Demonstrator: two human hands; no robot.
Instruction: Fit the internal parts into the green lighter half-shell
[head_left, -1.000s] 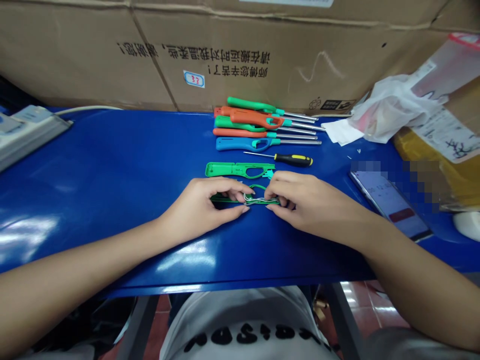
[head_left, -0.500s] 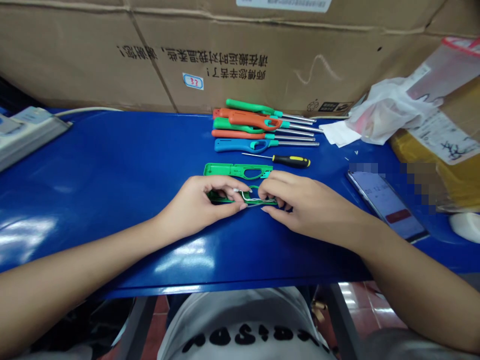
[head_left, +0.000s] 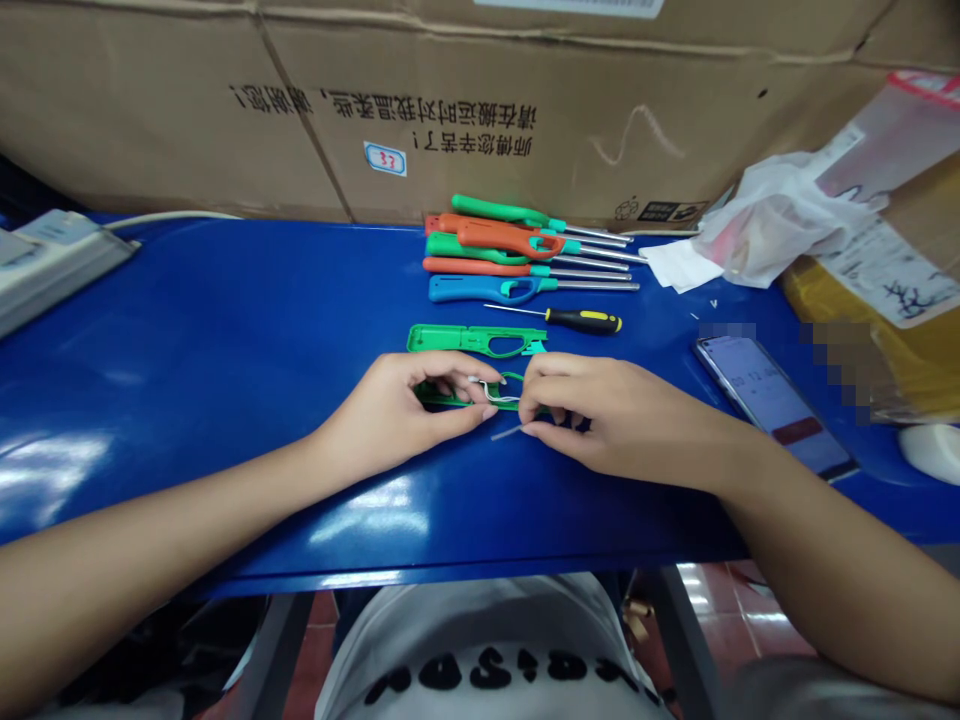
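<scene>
A thin translucent strip [head_left: 507, 433] is pinched at one end between the thumb and forefinger of the right hand [head_left: 589, 405], its free end pointed leftward over the glossy blue tabletop [head_left: 225, 350]. A green plastic lighter half-shell [head_left: 430, 394] is laid on the tabletop near its front edge, partly covered by both hands. The left hand [head_left: 420, 400] is curled over the half-shell's left part, its thumb and forefinger parted by a narrow gap; whether anything is gripped there cannot be told. Thin white wires [head_left: 501, 398] are seen between the hands, above the half-shell. Just beyond, a second open green plastic half-shell [head_left: 450, 340] is placed, followed by a black-and-yellow-handled screwdriver [head_left: 581, 321] and several green, orange and blue long-nosed lighters [head_left: 506, 236], their metal tubes pointed right.
</scene>
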